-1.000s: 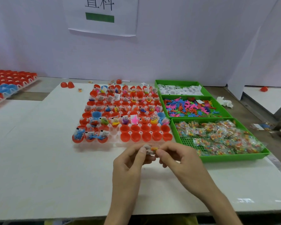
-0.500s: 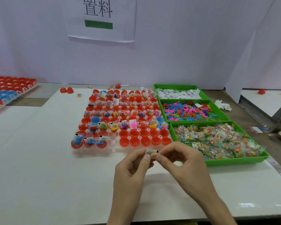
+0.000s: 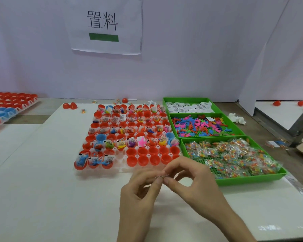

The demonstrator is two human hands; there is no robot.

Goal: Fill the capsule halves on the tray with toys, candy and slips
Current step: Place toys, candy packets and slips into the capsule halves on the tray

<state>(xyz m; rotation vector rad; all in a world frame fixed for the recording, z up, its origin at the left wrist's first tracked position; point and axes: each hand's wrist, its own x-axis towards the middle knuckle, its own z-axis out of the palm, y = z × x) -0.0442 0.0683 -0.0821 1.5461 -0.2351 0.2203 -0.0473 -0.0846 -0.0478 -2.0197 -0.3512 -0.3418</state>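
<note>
A clear tray (image 3: 122, 169) of red and blue capsule halves lies in the middle of the white table. Most halves hold toys, candy and slips; several red halves (image 3: 148, 157) in the two front rows on the right are empty. Just in front of the tray, my left hand (image 3: 140, 193) and my right hand (image 3: 191, 179) meet and pinch a small candy packet (image 3: 162, 175) between their fingertips. The packet shows only as a thin clear edge.
Three green bins stand right of the tray: slips (image 3: 189, 107) at the back, plastic toys (image 3: 201, 125) in the middle, candy packets (image 3: 231, 157) in front. Another capsule tray (image 3: 9, 107) lies far left. Loose red halves (image 3: 70, 106) sit behind the tray.
The camera tilted up a little. Both hands stayed together in front of the tray; the packet between them turned from flat-on to edge-on.
</note>
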